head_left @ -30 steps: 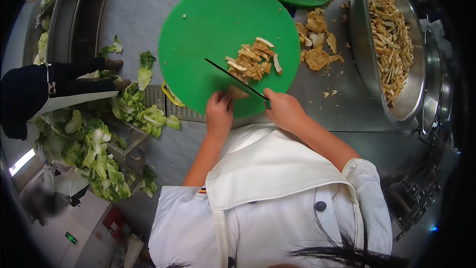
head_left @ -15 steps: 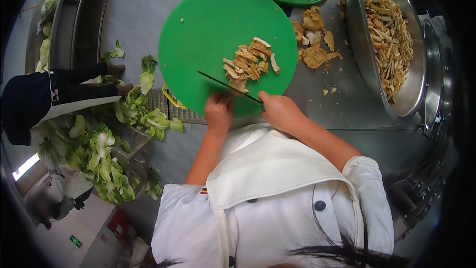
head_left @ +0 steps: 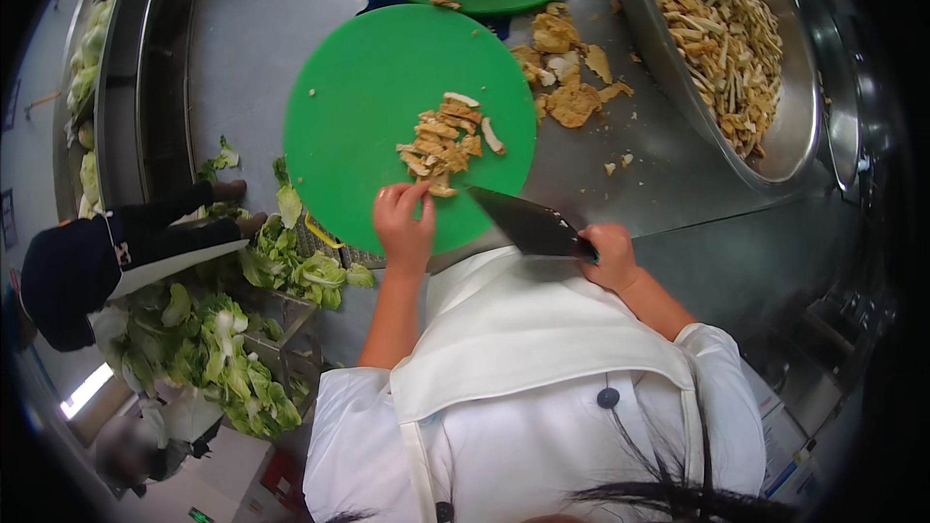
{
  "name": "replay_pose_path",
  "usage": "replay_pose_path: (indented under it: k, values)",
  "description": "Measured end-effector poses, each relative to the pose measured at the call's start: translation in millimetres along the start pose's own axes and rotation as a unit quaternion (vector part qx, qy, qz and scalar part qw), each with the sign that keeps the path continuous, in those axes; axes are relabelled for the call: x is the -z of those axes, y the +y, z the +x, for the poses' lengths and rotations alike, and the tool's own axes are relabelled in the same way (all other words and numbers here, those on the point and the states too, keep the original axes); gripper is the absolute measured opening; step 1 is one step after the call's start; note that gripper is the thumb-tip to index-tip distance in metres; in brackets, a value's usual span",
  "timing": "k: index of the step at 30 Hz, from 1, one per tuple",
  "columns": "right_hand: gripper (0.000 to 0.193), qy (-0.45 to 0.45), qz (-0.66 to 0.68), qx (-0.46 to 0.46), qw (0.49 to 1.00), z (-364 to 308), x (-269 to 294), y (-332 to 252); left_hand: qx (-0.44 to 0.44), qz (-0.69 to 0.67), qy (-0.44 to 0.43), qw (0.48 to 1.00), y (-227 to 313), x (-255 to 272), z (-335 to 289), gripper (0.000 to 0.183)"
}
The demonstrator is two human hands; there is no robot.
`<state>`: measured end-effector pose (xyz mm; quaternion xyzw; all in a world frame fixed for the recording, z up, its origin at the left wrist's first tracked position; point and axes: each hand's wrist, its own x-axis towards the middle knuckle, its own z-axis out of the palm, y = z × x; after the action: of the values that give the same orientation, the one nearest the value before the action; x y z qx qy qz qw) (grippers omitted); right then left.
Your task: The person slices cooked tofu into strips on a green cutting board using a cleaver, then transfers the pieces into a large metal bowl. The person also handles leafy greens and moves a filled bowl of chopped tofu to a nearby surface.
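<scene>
- On the green cutting board (head_left: 339, 136), just right of its middle, I find the brown strips (head_left: 441, 140) heaped together, presumably for easy reach.
- I record the left hand (head_left: 404, 220) at the heap's near end, fingers partly curled; whether they pinch a strip I cannot tell.
- I note the right hand (head_left: 610, 257) closed around the handle of the knife (head_left: 528, 224), its broad blade angled aside, apparently clear of the left fingers.
- The left forearm points nearly straight forward; the right slants inward.
- Beyond, ragged brown pieces (head_left: 573, 105) lie between board and steel bowl (head_left: 806, 140), likely for handiness.
</scene>
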<state>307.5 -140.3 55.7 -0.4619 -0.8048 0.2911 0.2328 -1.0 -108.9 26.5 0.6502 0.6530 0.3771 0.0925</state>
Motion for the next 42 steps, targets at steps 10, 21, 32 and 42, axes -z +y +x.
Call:
replay_pose_path:
  k: [10,21,32,42]
  values:
    - [0.013,0.239,0.165,-0.331,0.898,-64,-6,5,-0.266,0.109,-0.177,0.941,92,-195,94,0.042]
    - [0.010,0.261,0.234,-0.362,0.864,-60,-1,2,-0.231,-0.144,-0.213,0.938,79,-183,115,0.020]
    - [0.018,0.002,0.106,-0.222,0.969,28,15,-33,0.383,-0.452,-0.051,0.804,-1,8,12,0.041]
    - [0.020,-0.253,-0.001,-0.071,0.965,99,-41,-77,0.346,-0.028,0.013,0.938,-34,11,-45,0.029]
